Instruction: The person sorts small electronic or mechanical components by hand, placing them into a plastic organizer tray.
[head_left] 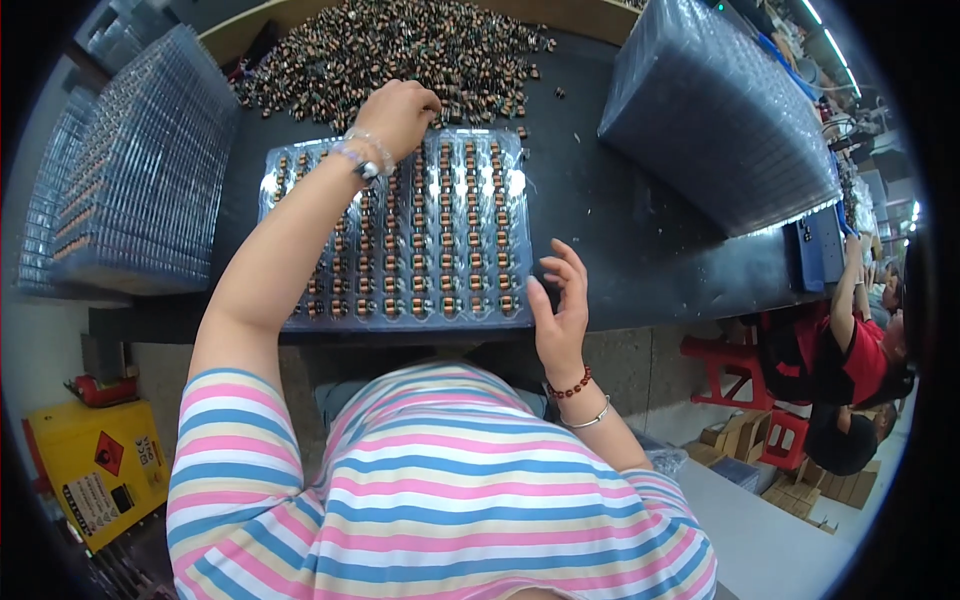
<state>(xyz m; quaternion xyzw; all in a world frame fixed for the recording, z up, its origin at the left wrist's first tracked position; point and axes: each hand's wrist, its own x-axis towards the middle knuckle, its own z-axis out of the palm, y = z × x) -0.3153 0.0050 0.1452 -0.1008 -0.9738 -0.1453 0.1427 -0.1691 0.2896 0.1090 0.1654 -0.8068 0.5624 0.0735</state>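
Tray (420, 323), centre frame: visible rows look near full, left part partly hidden. Big component pile (390, 50), top of frame, unplaced. Left hand (393, 115) curled at pile's lower edge; grasp can't tell. Right hand (565, 308) empty, relaxed, beside tray.

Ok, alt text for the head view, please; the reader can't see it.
A person's left hand is at the near edge of a heap of small copper-coloured components, beyond a clear tray holding rows of similar parts; the open right hand is beside it. Tray stacks stand left and right.
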